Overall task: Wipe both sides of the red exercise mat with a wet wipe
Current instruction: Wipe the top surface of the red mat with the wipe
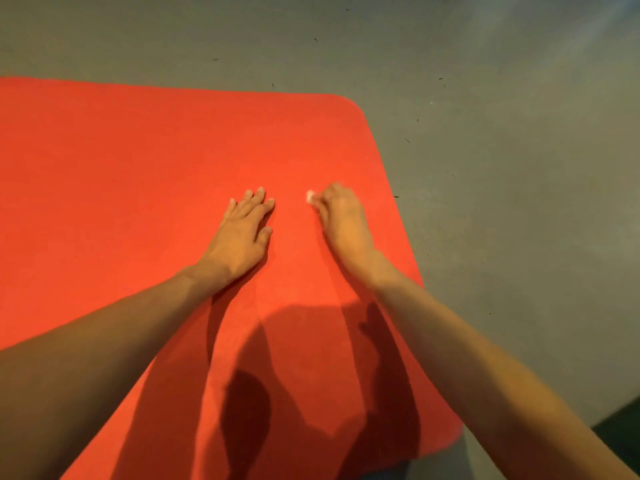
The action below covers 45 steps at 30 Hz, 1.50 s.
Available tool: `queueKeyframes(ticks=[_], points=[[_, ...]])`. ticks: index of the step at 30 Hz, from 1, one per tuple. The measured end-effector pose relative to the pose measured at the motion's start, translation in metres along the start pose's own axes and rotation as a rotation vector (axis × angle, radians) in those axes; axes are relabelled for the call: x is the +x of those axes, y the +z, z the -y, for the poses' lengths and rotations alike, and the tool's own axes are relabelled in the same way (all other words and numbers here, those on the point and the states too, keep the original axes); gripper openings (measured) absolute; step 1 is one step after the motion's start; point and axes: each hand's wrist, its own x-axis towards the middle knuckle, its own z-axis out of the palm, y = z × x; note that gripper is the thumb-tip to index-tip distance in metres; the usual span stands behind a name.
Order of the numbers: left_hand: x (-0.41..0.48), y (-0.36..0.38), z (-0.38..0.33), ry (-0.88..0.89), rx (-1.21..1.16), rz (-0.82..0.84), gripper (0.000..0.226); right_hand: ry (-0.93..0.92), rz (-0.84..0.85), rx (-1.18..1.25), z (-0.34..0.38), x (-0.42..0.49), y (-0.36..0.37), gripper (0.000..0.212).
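The red exercise mat lies flat on the floor and fills the left and middle of the view; its rounded far right corner shows at the top. My left hand rests palm down on the mat with its fingers straight. To its right, my right hand presses down on the mat with curled fingers that grip a small white wet wipe. Only a bit of the wipe peeks out at the fingertips.
Grey concrete floor with small dark specks surrounds the mat at the top and right. A dark object sits at the lower right edge. Shadows of my arms fall on the near part of the mat.
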Motion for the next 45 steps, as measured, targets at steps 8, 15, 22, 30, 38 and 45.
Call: queueKeyframes(ticks=[8, 15, 22, 30, 38, 45], points=[[-0.034, -0.010, 0.007, 0.073, 0.054, 0.028, 0.045, -0.508, 0.419, 0.184, 0.041, -0.145, -0.030, 0.023], [-0.071, -0.029, 0.013, 0.025, 0.191, 0.144, 0.054, 0.268, -0.069, 0.042, 0.008, -0.068, -0.019, 0.008], [-0.098, -0.044, 0.013, -0.014, 0.318, 0.242, 0.061, -0.394, 0.226, 0.076, 0.103, -0.199, -0.013, 0.008], [-0.112, -0.050, 0.004, -0.069, 0.385, 0.374, 0.065, 0.277, -0.039, -0.153, 0.024, -0.135, -0.051, 0.008], [-0.109, -0.046, -0.011, -0.044, 0.371, 0.217, 0.052, -0.424, 0.303, 0.007, 0.087, -0.220, -0.038, 0.011], [-0.101, -0.024, -0.016, 0.085, 0.257, 0.172, 0.057, 0.144, -0.020, -0.161, 0.012, -0.174, -0.062, 0.025]])
